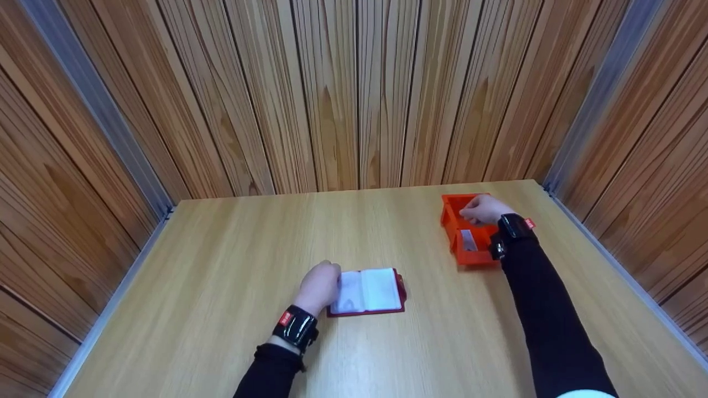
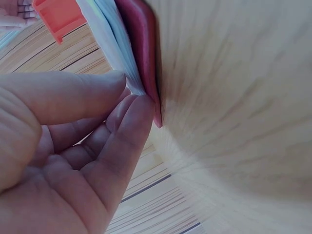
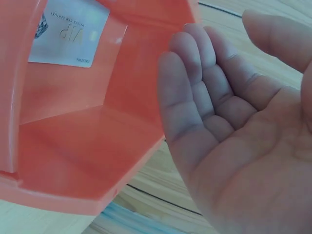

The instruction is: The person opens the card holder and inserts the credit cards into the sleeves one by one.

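Note:
A red card holder [image 1: 366,314] lies spread out on the table, its clear plastic sleeves [image 1: 380,289] facing up. At its left edge, my left hand [image 1: 319,284] pinches the sleeves between thumb and fingers; the left wrist view shows the thumb [image 2: 92,90] on the sleeve side and fingertips against the red cover [image 2: 146,53]. My right hand [image 1: 485,210] hovers over the orange bin [image 1: 471,258], fingers loosely bent and holding nothing. Inside the bin a pale card [image 3: 70,31] printed with "VIP" lies in the near part.
The wooden table [image 1: 232,249] carries the holder near the middle and the bin at the back right. Wood-plank walls [image 1: 332,99] stand behind and on both sides, with metal strips [image 1: 119,138] at the corners.

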The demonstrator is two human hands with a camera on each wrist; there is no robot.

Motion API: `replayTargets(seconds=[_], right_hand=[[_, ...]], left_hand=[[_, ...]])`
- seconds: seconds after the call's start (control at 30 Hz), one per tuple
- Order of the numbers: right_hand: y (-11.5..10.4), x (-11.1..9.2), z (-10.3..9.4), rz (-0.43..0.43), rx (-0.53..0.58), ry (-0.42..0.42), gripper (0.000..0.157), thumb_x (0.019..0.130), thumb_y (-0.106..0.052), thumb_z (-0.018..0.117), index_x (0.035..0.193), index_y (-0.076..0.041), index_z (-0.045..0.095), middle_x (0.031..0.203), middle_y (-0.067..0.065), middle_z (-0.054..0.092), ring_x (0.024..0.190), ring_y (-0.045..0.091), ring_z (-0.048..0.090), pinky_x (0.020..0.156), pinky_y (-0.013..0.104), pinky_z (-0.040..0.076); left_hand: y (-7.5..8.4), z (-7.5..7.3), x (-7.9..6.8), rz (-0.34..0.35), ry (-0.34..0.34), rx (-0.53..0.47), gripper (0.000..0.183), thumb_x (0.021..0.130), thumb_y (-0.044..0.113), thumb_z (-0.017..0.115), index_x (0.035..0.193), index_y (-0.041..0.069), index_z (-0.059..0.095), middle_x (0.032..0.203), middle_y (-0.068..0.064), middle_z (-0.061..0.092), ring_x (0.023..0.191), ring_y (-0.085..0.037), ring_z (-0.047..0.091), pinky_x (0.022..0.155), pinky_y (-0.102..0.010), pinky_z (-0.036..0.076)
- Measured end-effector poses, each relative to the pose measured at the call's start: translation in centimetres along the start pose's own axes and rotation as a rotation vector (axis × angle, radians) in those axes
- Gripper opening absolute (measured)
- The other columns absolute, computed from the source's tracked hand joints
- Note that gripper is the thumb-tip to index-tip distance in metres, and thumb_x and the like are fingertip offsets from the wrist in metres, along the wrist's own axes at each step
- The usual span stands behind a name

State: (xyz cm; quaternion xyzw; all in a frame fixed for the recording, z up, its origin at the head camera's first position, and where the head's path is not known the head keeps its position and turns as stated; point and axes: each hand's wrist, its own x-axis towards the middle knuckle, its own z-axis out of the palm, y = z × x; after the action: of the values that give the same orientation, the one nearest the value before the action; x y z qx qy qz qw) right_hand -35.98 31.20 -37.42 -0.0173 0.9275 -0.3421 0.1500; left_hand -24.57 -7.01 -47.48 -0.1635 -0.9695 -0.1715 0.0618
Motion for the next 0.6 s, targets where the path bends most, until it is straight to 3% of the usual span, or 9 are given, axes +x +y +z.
replayTargets(seconds=[0.17,0.33,0.6], right_hand=[[0.5,0.2,0.1,0.058,0.049,-0.008,0.031,0.100,-0.018,0.055,0.114,0.010,0.056,0.097,0.012,0.059,0.088,0.024,0.057,0.094,0.045,0.048],[1.3,0.6,0.4,0.123,0.092,-0.017,0.025,0.100,-0.019,0.057,0.104,0.005,0.056,0.091,0.010,0.058,0.086,0.026,0.057,0.092,0.042,0.049],[2.2,0.9,1.1,0.160,0.024,-0.010,0.030,0.099,-0.023,0.056,0.109,0.005,0.052,0.098,0.015,0.060,0.082,0.023,0.058,0.075,0.032,0.051]], left_hand=[[0.1,-0.1,0.1,-0.024,-0.038,-0.001,0.003,0.084,-0.002,0.065,0.087,-0.001,0.067,0.078,-0.008,0.056,0.074,-0.025,0.057,0.069,-0.040,0.050],[0.1,-0.2,0.1,-0.023,-0.029,-0.007,0.004,0.083,-0.003,0.065,0.084,0.000,0.065,0.077,-0.008,0.055,0.073,-0.025,0.057,0.069,-0.040,0.050],[0.0,-0.1,0.0,0.007,0.005,0.014,0.007,0.080,-0.004,0.067,0.077,0.001,0.063,0.073,-0.009,0.054,0.071,-0.027,0.058,0.065,-0.042,0.049]])
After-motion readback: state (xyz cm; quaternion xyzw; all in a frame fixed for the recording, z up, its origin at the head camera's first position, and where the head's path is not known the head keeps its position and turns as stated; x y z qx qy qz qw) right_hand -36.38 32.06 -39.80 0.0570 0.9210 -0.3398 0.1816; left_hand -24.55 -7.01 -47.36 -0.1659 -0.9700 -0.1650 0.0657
